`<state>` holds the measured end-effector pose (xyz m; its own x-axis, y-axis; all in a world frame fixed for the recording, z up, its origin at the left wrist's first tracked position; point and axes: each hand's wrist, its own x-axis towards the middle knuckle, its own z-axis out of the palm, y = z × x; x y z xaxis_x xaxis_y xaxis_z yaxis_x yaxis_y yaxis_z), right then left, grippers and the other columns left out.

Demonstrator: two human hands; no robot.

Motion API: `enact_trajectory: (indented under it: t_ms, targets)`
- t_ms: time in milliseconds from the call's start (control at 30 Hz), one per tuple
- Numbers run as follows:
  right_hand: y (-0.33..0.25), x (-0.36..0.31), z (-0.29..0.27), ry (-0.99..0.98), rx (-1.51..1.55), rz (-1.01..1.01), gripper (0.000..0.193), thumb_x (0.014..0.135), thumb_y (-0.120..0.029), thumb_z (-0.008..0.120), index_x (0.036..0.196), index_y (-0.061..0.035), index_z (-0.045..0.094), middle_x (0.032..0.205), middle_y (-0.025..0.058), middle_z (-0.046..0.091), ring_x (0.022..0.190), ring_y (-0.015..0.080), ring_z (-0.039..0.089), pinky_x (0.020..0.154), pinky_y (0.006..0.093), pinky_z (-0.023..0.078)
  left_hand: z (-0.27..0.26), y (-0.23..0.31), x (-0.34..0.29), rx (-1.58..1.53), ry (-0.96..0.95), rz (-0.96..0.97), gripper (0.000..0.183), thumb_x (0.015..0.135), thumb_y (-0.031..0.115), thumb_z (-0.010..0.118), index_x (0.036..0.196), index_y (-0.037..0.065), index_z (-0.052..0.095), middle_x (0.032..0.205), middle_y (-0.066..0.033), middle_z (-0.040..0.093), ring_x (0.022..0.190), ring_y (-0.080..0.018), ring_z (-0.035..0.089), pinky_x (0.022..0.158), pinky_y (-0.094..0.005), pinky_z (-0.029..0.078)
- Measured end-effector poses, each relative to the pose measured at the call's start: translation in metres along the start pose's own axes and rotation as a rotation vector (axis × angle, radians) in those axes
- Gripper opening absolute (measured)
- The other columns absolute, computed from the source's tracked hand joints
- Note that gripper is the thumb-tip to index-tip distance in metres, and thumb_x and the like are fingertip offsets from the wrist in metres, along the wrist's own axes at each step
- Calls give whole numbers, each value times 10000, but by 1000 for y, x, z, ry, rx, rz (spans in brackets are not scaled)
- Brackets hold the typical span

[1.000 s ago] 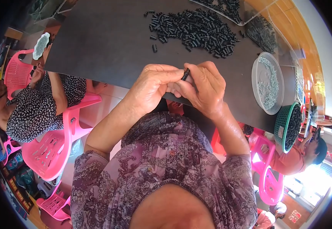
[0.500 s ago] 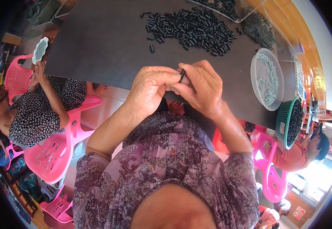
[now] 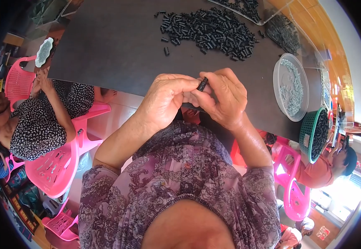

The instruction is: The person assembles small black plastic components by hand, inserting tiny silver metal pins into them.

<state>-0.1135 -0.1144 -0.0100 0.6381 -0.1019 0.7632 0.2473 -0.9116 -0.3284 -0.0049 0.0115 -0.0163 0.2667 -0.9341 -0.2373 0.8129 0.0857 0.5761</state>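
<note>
A small black plastic part (image 3: 203, 84) sits tilted between my two hands, over the front edge of the dark table (image 3: 105, 45). The thumb and fingers of my right hand (image 3: 227, 97) pinch it from the right. From the left, the fingertips of my left hand (image 3: 161, 99) close on its lower end. My fingers cover some of the part, so its full shape is hidden. Beyond the hands lies a spread pile of similar black plastic parts (image 3: 209, 33), with one loose part (image 3: 166, 51) at its near left.
On the right stand a clear round dish (image 3: 277, 89) of small silvery screws (image 3: 292, 93) and a green basket (image 3: 306, 135) of black parts. A clear bin (image 3: 282, 33) is at far right. People sit on both sides, with pink chairs (image 3: 51, 174) at left.
The black part has turned and more of its length shows between my fingers. My right hand has shifted slightly right; the left hand stays close by.
</note>
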Motion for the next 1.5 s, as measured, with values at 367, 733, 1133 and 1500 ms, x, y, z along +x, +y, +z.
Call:
enact_trajectory:
  t_ms: [367,733,1133,1500]
  targets:
    - [11,-2,-1,-121,-85,-73,321,661,-56,747,915,64,590,663,79,562,600,252,557,541,317,466,1,-1,4,158,43,92,198,847,142,624,838,-53,662,753,-103,649,677,-142,589,662,-264,458]
    - [6,7,-4,-143,-183,-44,359,656,-4,697,990,65,586,822,135,608,704,293,573,614,349,480,5,4,13,178,108,92,178,823,117,649,843,-60,657,761,-59,621,703,-115,561,696,-238,430]
    - [3,13,-9,-165,61,144,460,586,-59,771,1005,30,600,783,97,605,703,267,557,625,343,475,-5,13,22,140,-32,-6,163,852,82,610,891,-70,653,826,-99,649,783,-140,606,749,-262,477]
    - [3,8,-4,-56,-75,105,444,568,-20,752,981,49,604,751,81,601,678,251,554,603,329,470,-4,6,11,218,6,39,235,884,157,584,930,-58,667,789,-61,635,746,-109,558,720,-248,434]
